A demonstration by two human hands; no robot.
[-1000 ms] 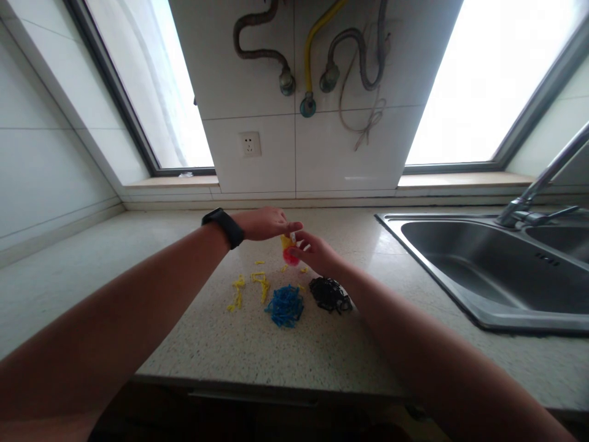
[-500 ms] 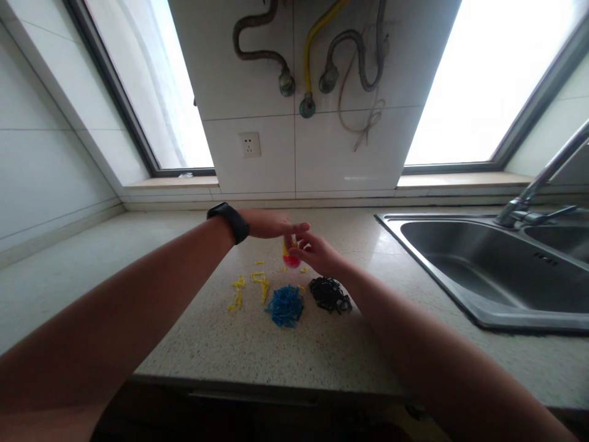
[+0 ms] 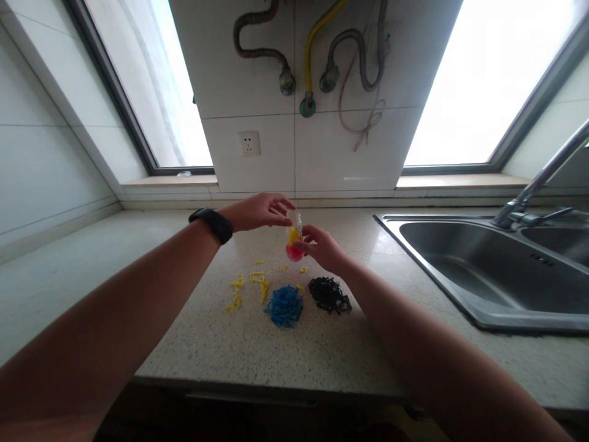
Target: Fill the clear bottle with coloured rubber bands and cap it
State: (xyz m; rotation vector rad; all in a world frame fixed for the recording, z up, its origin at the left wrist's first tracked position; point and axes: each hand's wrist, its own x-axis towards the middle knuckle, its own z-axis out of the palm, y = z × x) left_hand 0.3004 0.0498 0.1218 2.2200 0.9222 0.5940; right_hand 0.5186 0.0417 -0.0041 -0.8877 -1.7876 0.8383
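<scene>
My right hand point(image 3: 322, 248) grips a small clear bottle point(image 3: 294, 216) from its right side, above the counter. Inside, small pink pieces point(image 3: 294, 252) fill the bottom and yellow ones lie over them. My left hand point(image 3: 264, 212), a black watch on its wrist, is at the bottle's upper left with fingers stretched out and apart. Whether its fingertips touch the rim, I cannot tell. Below the hands lie loose yellow pieces point(image 3: 263, 288), a heap of blue pieces point(image 3: 284, 306) and a heap of black pieces point(image 3: 329, 294).
The speckled stone counter point(image 3: 221, 356) runs across the view. A steel sink point(image 3: 460, 264) with a faucet point(image 3: 519, 202) takes up its right end. On the tiled wall behind are a power socket point(image 3: 249, 143) and several hoses, with a yellow pipe point(image 3: 313, 43) among them.
My left hand has come off the top of the bottle, moving up and left, so the clear neck now shows. The bottle in my right hand has risen slightly.
</scene>
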